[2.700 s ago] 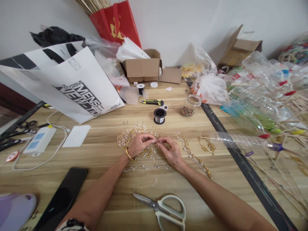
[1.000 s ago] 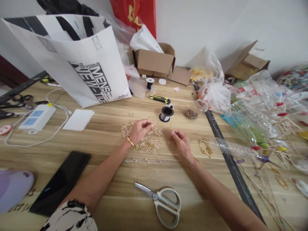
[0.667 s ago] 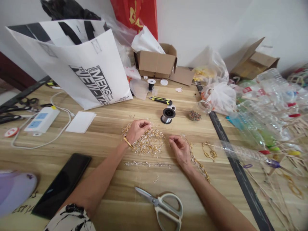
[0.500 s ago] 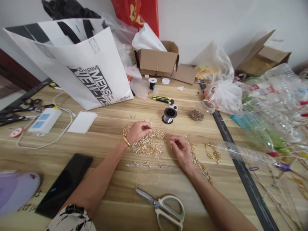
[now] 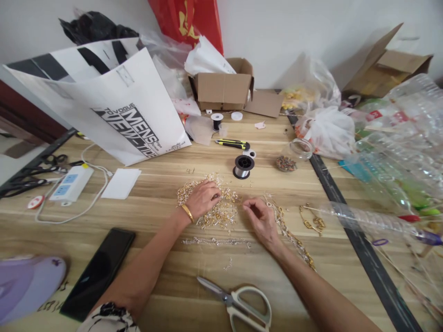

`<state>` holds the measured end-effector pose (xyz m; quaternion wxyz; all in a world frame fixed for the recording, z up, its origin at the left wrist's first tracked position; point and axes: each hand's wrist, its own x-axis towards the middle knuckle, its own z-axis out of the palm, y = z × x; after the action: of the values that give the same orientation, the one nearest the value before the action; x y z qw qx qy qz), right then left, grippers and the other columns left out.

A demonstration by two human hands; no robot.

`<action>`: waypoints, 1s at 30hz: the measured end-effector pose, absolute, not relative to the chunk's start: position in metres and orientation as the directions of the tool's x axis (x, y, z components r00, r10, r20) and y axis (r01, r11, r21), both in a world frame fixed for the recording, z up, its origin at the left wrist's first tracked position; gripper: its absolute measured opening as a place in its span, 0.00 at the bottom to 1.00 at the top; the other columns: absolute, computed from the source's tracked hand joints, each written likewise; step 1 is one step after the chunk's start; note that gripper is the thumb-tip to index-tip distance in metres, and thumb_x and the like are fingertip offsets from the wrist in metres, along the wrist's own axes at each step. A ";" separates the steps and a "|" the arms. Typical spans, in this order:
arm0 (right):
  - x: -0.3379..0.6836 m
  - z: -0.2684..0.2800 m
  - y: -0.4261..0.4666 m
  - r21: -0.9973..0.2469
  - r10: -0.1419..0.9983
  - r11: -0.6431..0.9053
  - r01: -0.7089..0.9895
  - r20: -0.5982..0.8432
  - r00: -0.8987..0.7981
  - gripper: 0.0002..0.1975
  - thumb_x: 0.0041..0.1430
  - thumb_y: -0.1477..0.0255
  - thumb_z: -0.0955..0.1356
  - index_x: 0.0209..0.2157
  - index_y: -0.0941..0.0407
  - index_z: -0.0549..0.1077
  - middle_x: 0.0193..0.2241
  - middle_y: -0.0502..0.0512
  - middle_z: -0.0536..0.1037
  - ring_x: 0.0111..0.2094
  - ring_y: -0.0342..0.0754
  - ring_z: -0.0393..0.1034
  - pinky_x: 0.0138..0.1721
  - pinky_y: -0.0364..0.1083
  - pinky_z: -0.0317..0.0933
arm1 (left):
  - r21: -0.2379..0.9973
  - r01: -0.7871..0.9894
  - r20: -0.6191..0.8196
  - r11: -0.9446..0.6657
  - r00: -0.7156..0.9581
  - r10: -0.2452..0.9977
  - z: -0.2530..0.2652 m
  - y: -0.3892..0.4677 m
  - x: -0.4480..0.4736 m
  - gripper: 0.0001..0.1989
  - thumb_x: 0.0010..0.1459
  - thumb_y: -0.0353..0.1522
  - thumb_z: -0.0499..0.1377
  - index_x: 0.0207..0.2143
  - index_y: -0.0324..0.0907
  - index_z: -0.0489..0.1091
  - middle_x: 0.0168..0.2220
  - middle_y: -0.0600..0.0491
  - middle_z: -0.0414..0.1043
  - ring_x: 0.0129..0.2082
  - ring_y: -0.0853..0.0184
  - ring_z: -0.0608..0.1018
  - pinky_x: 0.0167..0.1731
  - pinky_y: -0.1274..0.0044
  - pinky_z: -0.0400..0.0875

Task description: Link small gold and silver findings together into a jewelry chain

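Note:
My left hand point(image 5: 204, 199), a gold bangle at its wrist, rests on a spread pile of small gold and silver jewelry pieces point(image 5: 217, 214). Its fingers curl down into the pile, and their tips are hidden. Just right of the pile, my right hand point(image 5: 260, 217) has thumb and forefinger pinched together; anything between them is too small to make out. Beside that hand runs a bundle of gold and silver chains point(image 5: 289, 233), partly behind the wrist. A silver chain point(image 5: 216, 241) lies straight below the pile, with a short chain piece point(image 5: 227, 264) nearer me.
Scissors point(image 5: 226, 299) lie in front. Behind the pile are a wire spool point(image 5: 243, 167), a yellow-black utility knife point(image 5: 231, 144) and a jar of beads point(image 5: 286, 162). A phone point(image 5: 98, 272) and power strip point(image 5: 71, 183) are left; plastic bottles point(image 5: 398, 152) crowd the right.
My left hand has turned over and lowered its fingers into the pile; before, its thumb and fingertips showed pinched above it. My right hand stays pinched in nearly the same place. The view has shifted slightly.

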<state>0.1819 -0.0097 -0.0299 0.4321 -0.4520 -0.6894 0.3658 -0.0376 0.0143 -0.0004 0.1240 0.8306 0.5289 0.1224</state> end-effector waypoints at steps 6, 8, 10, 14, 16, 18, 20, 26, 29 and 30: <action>0.182 -0.028 -0.010 -0.896 0.938 0.327 0.302 0.267 -0.223 0.06 0.58 0.68 0.65 0.31 0.56 0.71 0.27 0.52 0.72 0.29 0.46 0.65 0.31 0.45 0.58 | 0.343 0.809 0.088 -0.477 0.478 0.874 -0.002 0.013 -0.036 0.07 0.58 0.29 0.55 0.30 0.39 0.72 0.31 0.50 0.70 0.37 0.63 0.69 0.42 0.71 0.63; 0.181 -0.028 -0.009 -0.899 0.938 0.321 0.298 0.260 -0.228 0.07 0.58 0.68 0.65 0.31 0.55 0.71 0.27 0.52 0.72 0.29 0.46 0.65 0.31 0.45 0.58 | 0.355 0.800 0.091 -0.484 0.485 0.869 -0.001 0.014 -0.035 0.07 0.57 0.28 0.55 0.29 0.39 0.73 0.31 0.50 0.70 0.36 0.63 0.69 0.41 0.71 0.63; 0.181 -0.027 -0.009 -0.900 0.938 0.319 0.297 0.256 -0.234 0.07 0.58 0.68 0.65 0.30 0.55 0.71 0.26 0.52 0.72 0.29 0.46 0.65 0.30 0.45 0.58 | 0.384 0.783 0.081 -0.490 0.500 0.862 0.000 0.015 -0.035 0.07 0.56 0.27 0.56 0.28 0.39 0.73 0.30 0.50 0.71 0.36 0.64 0.70 0.41 0.71 0.64; 0.181 -0.027 -0.009 -0.894 0.935 0.327 0.304 0.260 -0.241 0.07 0.59 0.67 0.64 0.30 0.55 0.71 0.26 0.53 0.72 0.28 0.46 0.65 0.30 0.45 0.59 | 0.488 0.708 0.052 -0.511 0.560 0.827 0.006 0.016 -0.039 0.08 0.54 0.24 0.56 0.28 0.41 0.74 0.31 0.52 0.74 0.35 0.65 0.71 0.42 0.72 0.64; 0.181 -0.026 -0.010 -0.892 0.933 0.334 0.305 0.266 -0.242 0.07 0.59 0.68 0.64 0.30 0.55 0.71 0.26 0.53 0.72 0.28 0.46 0.65 0.30 0.45 0.59 | 0.529 0.694 0.047 -0.489 0.551 0.833 0.008 0.017 -0.041 0.08 0.55 0.24 0.56 0.29 0.41 0.74 0.31 0.52 0.75 0.35 0.65 0.72 0.41 0.72 0.64; 0.181 -0.026 -0.010 -0.891 0.932 0.338 0.303 0.272 -0.241 0.06 0.58 0.69 0.64 0.30 0.56 0.71 0.26 0.53 0.73 0.29 0.46 0.65 0.30 0.45 0.59 | 0.540 0.713 0.051 -0.447 0.503 0.863 0.009 0.017 -0.042 0.08 0.56 0.25 0.55 0.30 0.41 0.74 0.31 0.52 0.75 0.36 0.65 0.72 0.40 0.72 0.64; 0.181 -0.026 -0.010 -0.890 0.930 0.343 0.301 0.276 -0.244 0.06 0.58 0.69 0.64 0.30 0.56 0.71 0.26 0.53 0.73 0.28 0.46 0.65 0.30 0.45 0.59 | 0.528 0.739 0.065 -0.417 0.455 0.888 0.009 0.017 -0.042 0.08 0.56 0.26 0.55 0.30 0.40 0.74 0.32 0.51 0.75 0.36 0.65 0.72 0.41 0.72 0.65; 0.181 -0.029 -0.009 -0.888 0.929 0.345 0.303 0.277 -0.247 0.07 0.59 0.69 0.64 0.30 0.55 0.71 0.26 0.53 0.73 0.29 0.46 0.66 0.29 0.45 0.59 | 0.496 0.756 0.148 -0.427 0.411 0.900 0.003 0.016 -0.034 0.05 0.56 0.28 0.58 0.29 0.39 0.74 0.31 0.51 0.74 0.35 0.65 0.71 0.41 0.71 0.65; 0.181 -0.029 -0.010 -0.884 0.928 0.348 0.312 0.278 -0.247 0.07 0.59 0.68 0.64 0.30 0.55 0.71 0.27 0.53 0.73 0.29 0.47 0.66 0.30 0.45 0.59 | 0.464 0.752 0.173 -0.468 0.441 0.880 -0.003 0.015 -0.031 0.05 0.56 0.29 0.58 0.29 0.40 0.74 0.30 0.50 0.73 0.36 0.64 0.70 0.41 0.71 0.64; 0.181 -0.028 -0.010 -0.884 0.928 0.348 0.312 0.279 -0.246 0.07 0.59 0.68 0.64 0.30 0.55 0.71 0.27 0.53 0.73 0.29 0.47 0.66 0.30 0.45 0.59 | 0.447 0.755 0.179 -0.480 0.451 0.875 -0.004 0.015 -0.030 0.06 0.57 0.30 0.57 0.29 0.40 0.74 0.30 0.50 0.73 0.37 0.64 0.70 0.42 0.71 0.64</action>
<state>0.1810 -0.0097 -0.0283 0.4264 -0.4420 -0.7017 0.3612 -0.0301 0.0149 -0.0043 0.1532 0.8378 0.4863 0.1955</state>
